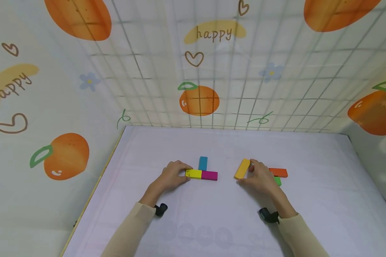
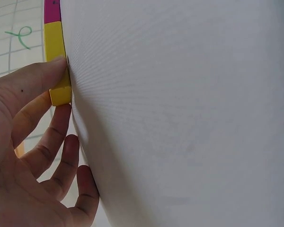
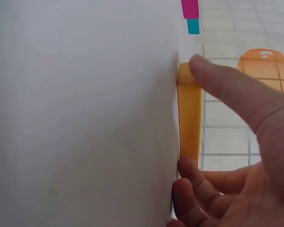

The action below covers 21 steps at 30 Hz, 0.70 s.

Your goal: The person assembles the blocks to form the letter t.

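My left hand [image 1: 172, 175] pinches a bright yellow block [image 1: 194, 174] at its left end, thumb on the near side. A magenta block [image 1: 209, 175] lies end to end with the yellow one, on its right. Behind their join a blue block [image 1: 203, 163] points away from me. To the right, my right hand [image 1: 260, 176] holds an amber block [image 1: 242, 169], which lies slanted on the table. In the right wrist view the thumb is on one end of this amber block [image 3: 189, 118] and fingers are at the other.
Beside the right hand lie a red-orange block [image 1: 279, 172] and a green block [image 1: 277, 181], the green one partly hidden by the hand. A white cloth covers the table [image 1: 193, 146]. Behind it stands a grid panel with a printed curtain [image 1: 161, 82].
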Available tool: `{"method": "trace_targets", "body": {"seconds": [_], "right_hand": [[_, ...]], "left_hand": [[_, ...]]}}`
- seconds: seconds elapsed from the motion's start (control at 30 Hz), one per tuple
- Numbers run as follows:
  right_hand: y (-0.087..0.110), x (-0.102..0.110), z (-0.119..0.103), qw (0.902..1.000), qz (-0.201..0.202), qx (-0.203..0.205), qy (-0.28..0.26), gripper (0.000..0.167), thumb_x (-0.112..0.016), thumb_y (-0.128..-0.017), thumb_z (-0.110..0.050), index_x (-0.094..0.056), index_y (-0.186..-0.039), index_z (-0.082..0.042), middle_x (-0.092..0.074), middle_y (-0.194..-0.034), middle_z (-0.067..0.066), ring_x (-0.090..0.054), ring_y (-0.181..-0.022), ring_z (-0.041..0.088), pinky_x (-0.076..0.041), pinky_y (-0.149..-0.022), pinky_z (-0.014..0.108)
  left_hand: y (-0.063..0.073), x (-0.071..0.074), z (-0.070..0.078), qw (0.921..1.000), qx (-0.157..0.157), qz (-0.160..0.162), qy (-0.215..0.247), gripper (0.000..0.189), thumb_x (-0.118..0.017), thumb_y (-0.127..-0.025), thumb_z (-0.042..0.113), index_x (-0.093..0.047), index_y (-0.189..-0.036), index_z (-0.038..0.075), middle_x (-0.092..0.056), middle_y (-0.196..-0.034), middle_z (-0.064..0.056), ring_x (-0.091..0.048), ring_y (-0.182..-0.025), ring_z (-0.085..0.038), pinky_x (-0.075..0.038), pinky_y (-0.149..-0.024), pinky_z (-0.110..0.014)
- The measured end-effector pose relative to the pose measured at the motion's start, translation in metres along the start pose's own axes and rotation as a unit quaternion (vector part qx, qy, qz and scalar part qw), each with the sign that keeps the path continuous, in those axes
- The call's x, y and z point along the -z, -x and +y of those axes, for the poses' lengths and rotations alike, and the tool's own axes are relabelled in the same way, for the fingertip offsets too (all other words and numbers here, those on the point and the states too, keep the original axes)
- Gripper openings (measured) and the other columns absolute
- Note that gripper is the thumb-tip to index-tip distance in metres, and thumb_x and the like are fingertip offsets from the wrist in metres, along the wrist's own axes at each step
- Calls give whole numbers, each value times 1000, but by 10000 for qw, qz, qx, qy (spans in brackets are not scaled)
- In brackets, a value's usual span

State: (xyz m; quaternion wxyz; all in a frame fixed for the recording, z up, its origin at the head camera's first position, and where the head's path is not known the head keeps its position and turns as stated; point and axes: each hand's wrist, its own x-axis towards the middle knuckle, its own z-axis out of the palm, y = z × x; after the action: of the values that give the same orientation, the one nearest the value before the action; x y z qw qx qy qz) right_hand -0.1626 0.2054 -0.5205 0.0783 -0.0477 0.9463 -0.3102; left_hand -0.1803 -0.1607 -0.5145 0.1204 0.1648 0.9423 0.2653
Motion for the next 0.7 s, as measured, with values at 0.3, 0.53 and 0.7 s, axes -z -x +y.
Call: {"method": "trace_targets", "body": {"seconds": [0.3, 0.53, 0.7], "right_hand": [[0, 0, -3, 10000, -9, -28, -38, 94, -88, -73, -44, -42, -138, 6, -58, -106, 13, -50, -99, 33, -41, -83, 51], [1, 1, -3, 9995, -21, 21, -299, 90, -88, -75, -36, -43, -141, 4, -60, -110, 15, -53, -100, 33, -40, -86, 53], [3, -1, -5, 9981, -99, 135, -595, 92, -88, -74, -34, -41, -144, 2, -62, -114, 15, -55, -95, 29, -45, -82, 46]], "left_hand": [[1, 1, 1, 10000, 49, -58, 3, 38, -77, -89, 25, -70, -127, 26, -61, -125, -1, -49, -117, -26, -40, -96, -50], [2, 2, 2, 10000, -27, -17, 15, 38, -77, -89, 23, -71, -126, 24, -62, -125, -2, -50, -117, -28, -40, -96, -52], [1, 1, 1, 10000, -48, 8, 11, 38, -77, -89, 23, -71, -126, 25, -62, -125, -1, -50, -118, -28, -40, -96, -52]]}}
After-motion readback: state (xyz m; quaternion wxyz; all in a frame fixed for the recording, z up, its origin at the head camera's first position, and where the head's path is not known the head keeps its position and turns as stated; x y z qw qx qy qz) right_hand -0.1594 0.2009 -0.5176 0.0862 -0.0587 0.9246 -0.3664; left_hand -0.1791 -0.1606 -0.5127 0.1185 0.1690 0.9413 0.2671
